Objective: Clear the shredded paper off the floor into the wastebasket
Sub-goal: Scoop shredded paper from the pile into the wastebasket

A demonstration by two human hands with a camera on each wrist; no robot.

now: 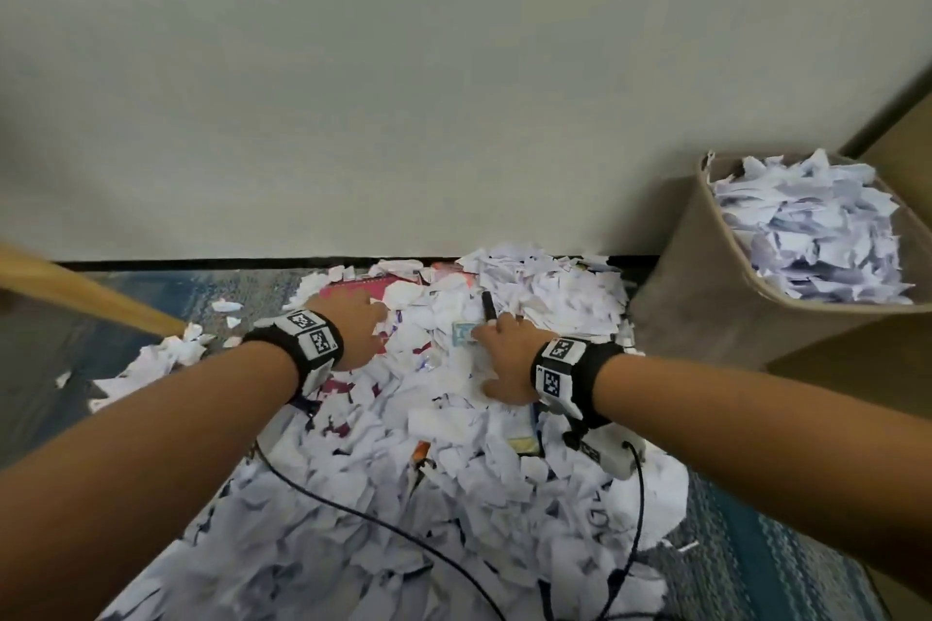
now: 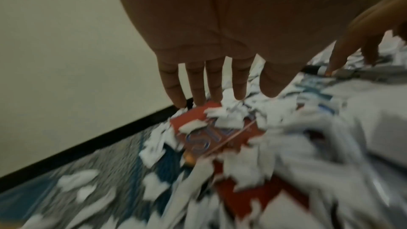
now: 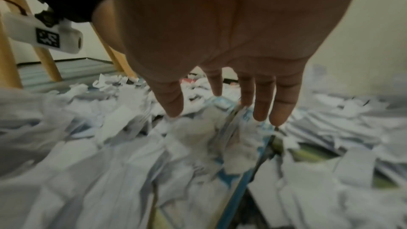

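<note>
Nothing is gripped by either hand: in the head view the left hand and the right hand are spread, palms down, on the shredded paper, which is heaped on the floor against the wall; the wastebasket, already well filled, is seen to the right, just beside the heap. In the left wrist view the fingers are straight, their tips touching scraps over a red cover. In the right wrist view the fingers are likewise straight above the scraps and a blue-edged sheet. Such paper is judged light, soft and loose; it is best scooped between both palms from the heap's edges, so that stiffer items are left behind.
</note>
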